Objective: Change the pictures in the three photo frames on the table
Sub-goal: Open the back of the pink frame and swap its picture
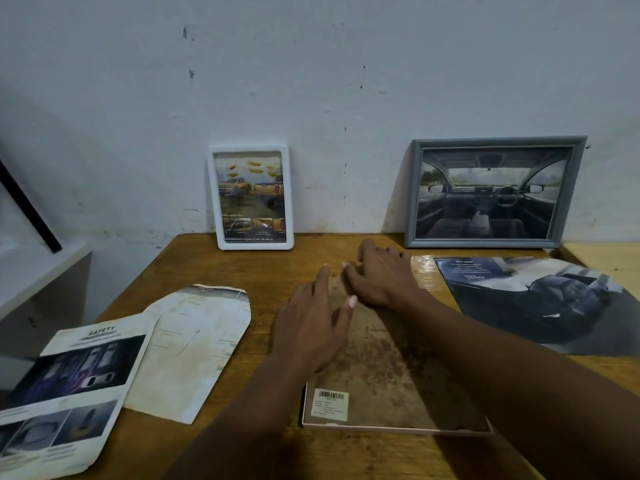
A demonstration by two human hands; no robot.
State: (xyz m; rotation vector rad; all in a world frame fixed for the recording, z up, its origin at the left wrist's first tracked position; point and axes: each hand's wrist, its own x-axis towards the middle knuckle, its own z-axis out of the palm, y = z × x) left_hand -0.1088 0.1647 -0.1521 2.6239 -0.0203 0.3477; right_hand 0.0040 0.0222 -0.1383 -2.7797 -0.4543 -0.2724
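A pink-rimmed photo frame [388,386] lies face down on the wooden table [270,271], its stained brown backing with a barcode sticker facing up. My left hand [311,323] rests flat on the backing's left part, fingers spread. My right hand [381,275] presses at the frame's far edge, fingers curled down; whether it grips anything I cannot tell. A white frame [251,197] with a yellow-truck picture and a grey frame [493,192] with a car-interior picture lean upright against the wall.
A dark car print [540,299] lies to the right of the face-down frame. A stained cut sheet [194,348] and a "SAFETY" brochure [65,393] lie at the left. A white cabinet [38,271] stands left of the table.
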